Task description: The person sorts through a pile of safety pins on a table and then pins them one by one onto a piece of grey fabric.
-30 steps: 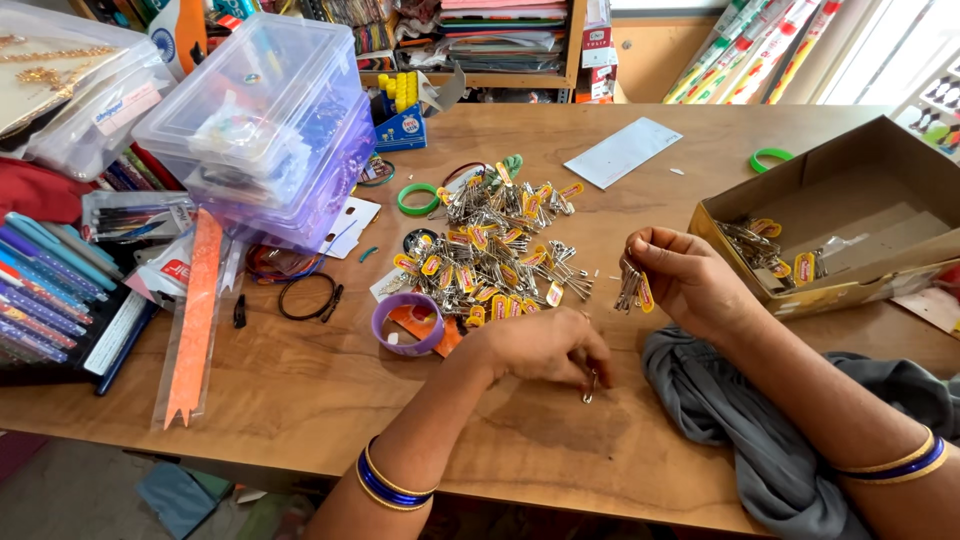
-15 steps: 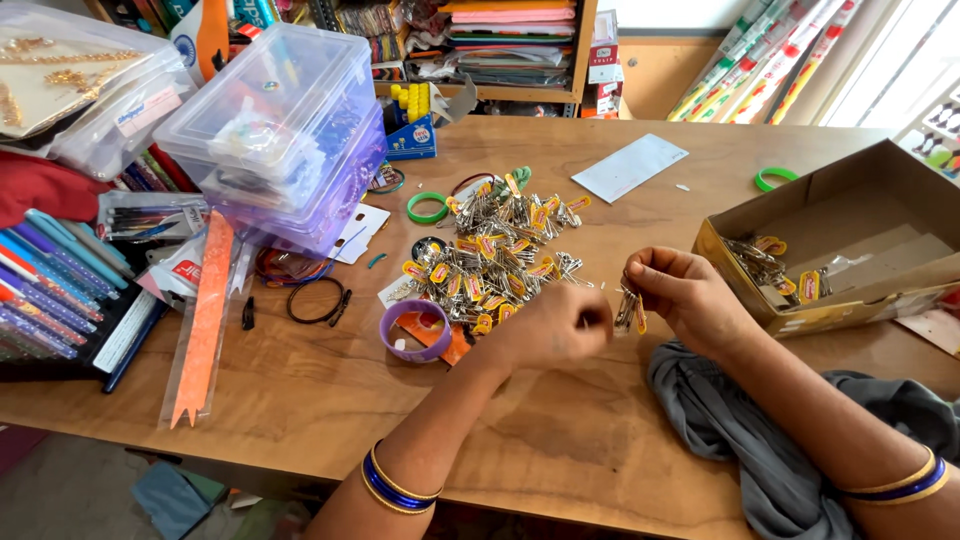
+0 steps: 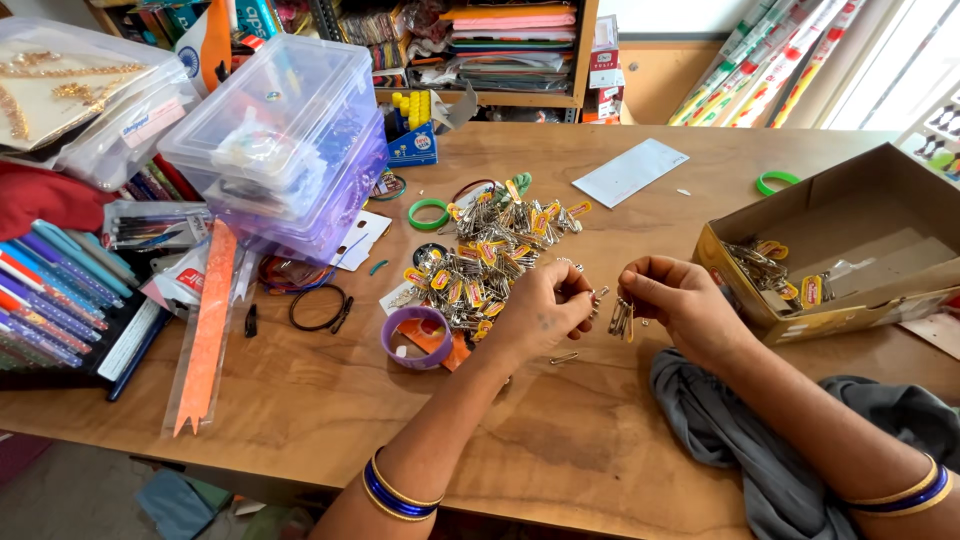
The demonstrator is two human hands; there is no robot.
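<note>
My left hand [image 3: 545,310] has come up off the table, where a second ago it was pressed down on a single pin near the front edge, and now meets my right hand [image 3: 680,300] above the wooden table [image 3: 300,400]; its fingertips are pinched on one small safety pin [image 3: 597,296], carried to the bunch; I judge this a threading step, one pin being added to the set; my right hand has held its place, thumb and fingers closed on a bunch of safety pins [image 3: 621,318] that hangs below them, silvery, thin, several together; one loose pin [image 3: 563,357] lies on the table just below my hands; the heap of pin bundles [image 3: 495,250], silver with yellow tags, lies just beyond my left hand; more tagged bundles sit in the cardboard box [image 3: 860,300] to my right, near the grey cloth [image 3: 740,450].
</note>
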